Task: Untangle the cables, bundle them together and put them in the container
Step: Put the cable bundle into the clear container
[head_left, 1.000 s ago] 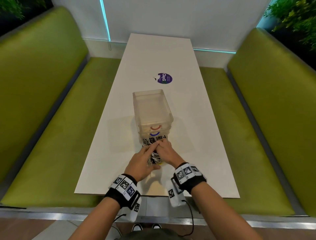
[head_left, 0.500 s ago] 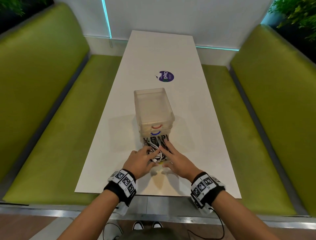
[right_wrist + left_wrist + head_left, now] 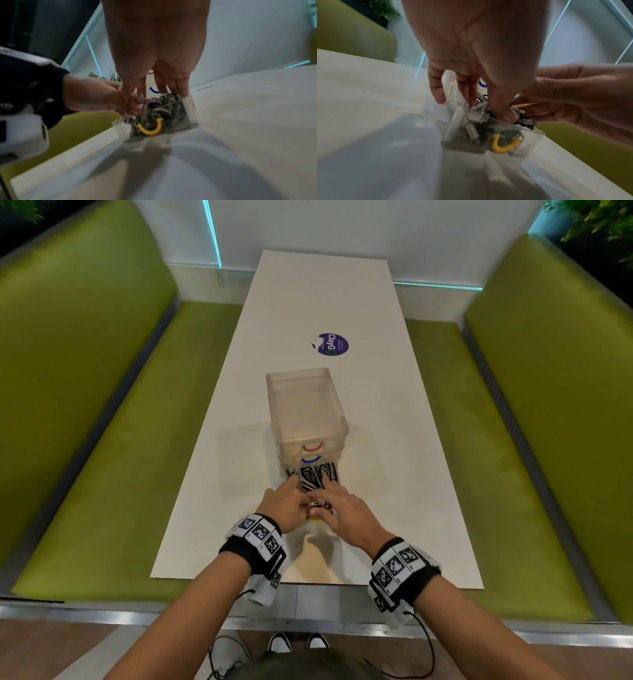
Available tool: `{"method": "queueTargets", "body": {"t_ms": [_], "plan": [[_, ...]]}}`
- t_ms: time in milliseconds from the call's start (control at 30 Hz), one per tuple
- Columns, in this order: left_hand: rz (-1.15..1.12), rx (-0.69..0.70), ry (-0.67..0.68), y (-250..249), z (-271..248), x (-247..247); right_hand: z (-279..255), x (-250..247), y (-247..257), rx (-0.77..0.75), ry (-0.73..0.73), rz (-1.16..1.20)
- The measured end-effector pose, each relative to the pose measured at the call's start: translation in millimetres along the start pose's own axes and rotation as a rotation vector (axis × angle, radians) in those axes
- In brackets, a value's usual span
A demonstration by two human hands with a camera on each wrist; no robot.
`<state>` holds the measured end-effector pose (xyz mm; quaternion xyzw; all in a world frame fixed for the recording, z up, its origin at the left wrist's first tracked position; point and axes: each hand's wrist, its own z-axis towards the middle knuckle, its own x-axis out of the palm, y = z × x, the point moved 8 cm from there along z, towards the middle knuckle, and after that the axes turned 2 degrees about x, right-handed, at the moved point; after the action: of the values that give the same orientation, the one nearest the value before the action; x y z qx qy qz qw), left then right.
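Both hands now deeper in the drawer than half a second ago, head view: left hand [image 3: 286, 508] and right hand [image 3: 337, 510] on cables [image 3: 313, 479] in the pulled-out drawer [image 3: 337, 474], long axis running away from the person along the table [image 3: 212, 474], left wrist: thumb pressing cables [image 3: 481, 116] down, fingers straight, right wrist: straight fingers [image 3: 180, 86] in the drawer [image 3: 188, 106].

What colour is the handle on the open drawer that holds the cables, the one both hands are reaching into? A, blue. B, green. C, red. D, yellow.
D: in the left wrist view the pulled-out drawer full of cables carries a yellow handle on its front, while the red and blue handles sit on the drawers above it.
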<state>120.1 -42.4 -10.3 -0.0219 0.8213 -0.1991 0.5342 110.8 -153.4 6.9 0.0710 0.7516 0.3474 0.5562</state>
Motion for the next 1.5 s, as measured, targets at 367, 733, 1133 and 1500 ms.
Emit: {"method": "queueTargets", "body": {"t_ms": [367,733,1133,1500], "plan": [[-0.391,-0.105,-0.096,16,0,-21,5,-7,4,0.140,-0.100,-0.139],[-0.083,0.027,-0.073,8,-4,0,-4,-1,-11,-0.055,0.217,0.020],[-0.301,-0.095,-0.040,16,4,1,-21,11,15,-0.259,-0.274,-0.338],[-0.450,-0.133,-0.281,22,-7,-28,-19,37,17,-0.189,-0.253,-0.598]]}}
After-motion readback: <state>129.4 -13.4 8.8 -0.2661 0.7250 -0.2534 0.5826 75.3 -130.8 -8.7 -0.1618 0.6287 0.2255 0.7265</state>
